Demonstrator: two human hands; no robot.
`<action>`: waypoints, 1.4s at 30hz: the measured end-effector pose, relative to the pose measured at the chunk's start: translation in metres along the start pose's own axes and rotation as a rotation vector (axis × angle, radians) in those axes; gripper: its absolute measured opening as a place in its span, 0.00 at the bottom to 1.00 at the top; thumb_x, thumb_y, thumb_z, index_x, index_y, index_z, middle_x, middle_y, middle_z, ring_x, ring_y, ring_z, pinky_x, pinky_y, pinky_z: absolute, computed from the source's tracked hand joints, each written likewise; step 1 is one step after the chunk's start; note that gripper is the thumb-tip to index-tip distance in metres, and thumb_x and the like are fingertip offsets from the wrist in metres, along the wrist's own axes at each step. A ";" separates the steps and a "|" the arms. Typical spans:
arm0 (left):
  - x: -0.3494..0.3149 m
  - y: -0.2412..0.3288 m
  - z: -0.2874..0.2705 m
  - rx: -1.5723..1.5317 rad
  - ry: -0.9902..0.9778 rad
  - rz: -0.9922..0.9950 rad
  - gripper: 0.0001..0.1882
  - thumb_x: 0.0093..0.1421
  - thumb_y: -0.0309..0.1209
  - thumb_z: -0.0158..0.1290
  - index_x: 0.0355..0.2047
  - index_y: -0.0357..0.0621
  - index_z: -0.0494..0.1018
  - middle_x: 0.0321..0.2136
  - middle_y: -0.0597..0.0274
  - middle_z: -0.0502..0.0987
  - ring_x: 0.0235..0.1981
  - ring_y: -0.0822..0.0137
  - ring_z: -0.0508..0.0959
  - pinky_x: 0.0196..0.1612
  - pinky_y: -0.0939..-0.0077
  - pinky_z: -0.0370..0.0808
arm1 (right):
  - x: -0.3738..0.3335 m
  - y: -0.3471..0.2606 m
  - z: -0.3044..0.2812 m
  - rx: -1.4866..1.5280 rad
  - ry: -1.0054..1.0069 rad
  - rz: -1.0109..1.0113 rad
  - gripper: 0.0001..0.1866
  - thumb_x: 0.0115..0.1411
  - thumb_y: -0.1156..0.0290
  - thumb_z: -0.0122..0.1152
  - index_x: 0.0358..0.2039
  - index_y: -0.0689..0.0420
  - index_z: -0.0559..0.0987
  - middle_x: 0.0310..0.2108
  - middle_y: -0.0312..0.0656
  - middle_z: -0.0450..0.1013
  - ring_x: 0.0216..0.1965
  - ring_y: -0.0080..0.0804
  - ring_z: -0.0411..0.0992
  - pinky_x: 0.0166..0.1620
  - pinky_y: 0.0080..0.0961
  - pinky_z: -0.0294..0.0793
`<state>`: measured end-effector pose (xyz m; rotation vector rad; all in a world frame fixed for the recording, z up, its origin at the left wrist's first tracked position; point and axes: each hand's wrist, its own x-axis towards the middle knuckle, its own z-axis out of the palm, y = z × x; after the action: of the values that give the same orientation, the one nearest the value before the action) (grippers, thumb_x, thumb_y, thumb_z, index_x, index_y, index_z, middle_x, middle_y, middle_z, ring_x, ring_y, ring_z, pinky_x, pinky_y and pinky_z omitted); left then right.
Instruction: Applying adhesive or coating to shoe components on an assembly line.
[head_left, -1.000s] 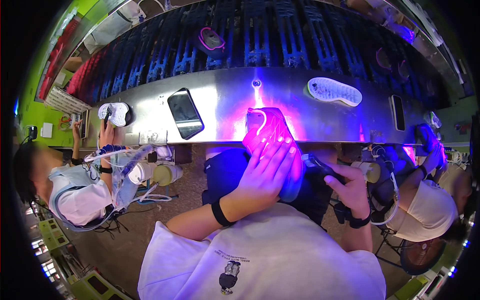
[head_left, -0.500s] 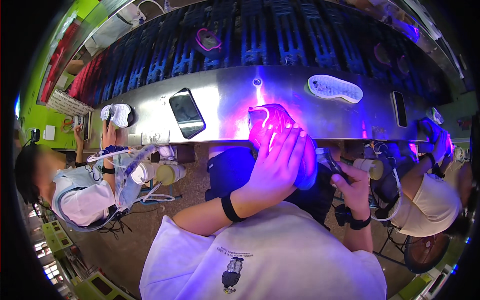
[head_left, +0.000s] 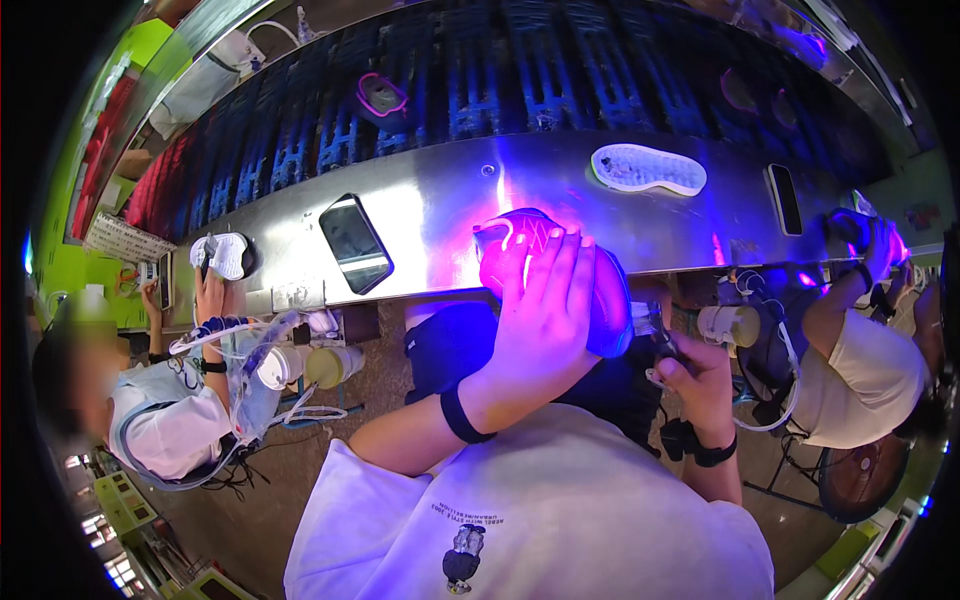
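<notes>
Under pink and blue light, a shoe upper [head_left: 612,290] is held at the near edge of the metal table. My left hand [head_left: 545,310] lies over it, fingers together along its top and pressing on it; the thumb side is hidden. My right hand [head_left: 697,375] is closed round a dark-handled brush [head_left: 648,320]. Its pale head points left, at or very close to the shoe's lower right edge; I cannot tell if they touch. Beyond the shoe, a white shoe sole [head_left: 648,169] lies on the table.
A phone [head_left: 356,243] lies left of the shoe, another phone [head_left: 785,199] at the right. Behind the table runs a dark slatted conveyor [head_left: 480,80] carrying pink-edged shoe parts. A co-worker [head_left: 175,410] at left handles a white sole [head_left: 222,254]; another person [head_left: 865,390] works at right.
My right hand has brought the brush up and left, closer to the shoe's edge. My left hand keeps its hold on the shoe. The whole view has shifted slightly.
</notes>
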<state>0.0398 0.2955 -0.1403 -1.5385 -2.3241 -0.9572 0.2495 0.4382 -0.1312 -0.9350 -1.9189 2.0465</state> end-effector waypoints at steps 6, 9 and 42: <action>0.014 -0.002 0.008 -0.038 -0.015 -0.003 0.50 0.45 0.46 0.71 0.62 0.27 0.66 0.61 0.40 0.72 0.63 0.47 0.74 0.70 0.40 0.59 | -0.010 -0.009 0.006 -0.028 0.133 -0.024 0.20 0.63 0.77 0.69 0.54 0.68 0.81 0.33 0.35 0.78 0.34 0.20 0.75 0.40 0.20 0.75; 0.022 -0.002 0.012 -0.059 -0.006 -0.022 0.52 0.44 0.48 0.72 0.63 0.27 0.65 0.61 0.40 0.73 0.62 0.47 0.74 0.69 0.41 0.59 | -0.011 -0.011 0.011 -0.040 0.220 -0.043 0.19 0.62 0.78 0.70 0.53 0.69 0.81 0.34 0.34 0.78 0.34 0.19 0.74 0.40 0.20 0.75; 0.066 -0.105 -0.028 0.016 -0.327 -0.074 0.59 0.40 0.45 0.75 0.71 0.47 0.59 0.44 0.50 0.80 0.43 0.48 0.83 0.44 0.58 0.81 | 0.127 -0.020 0.008 -0.393 0.042 -0.267 0.20 0.65 0.78 0.65 0.57 0.68 0.78 0.39 0.41 0.80 0.33 0.20 0.75 0.36 0.18 0.74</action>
<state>-0.0864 0.3018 -0.1293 -1.7257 -2.6155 -0.7457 0.1397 0.5029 -0.1527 -0.7328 -2.3264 1.5231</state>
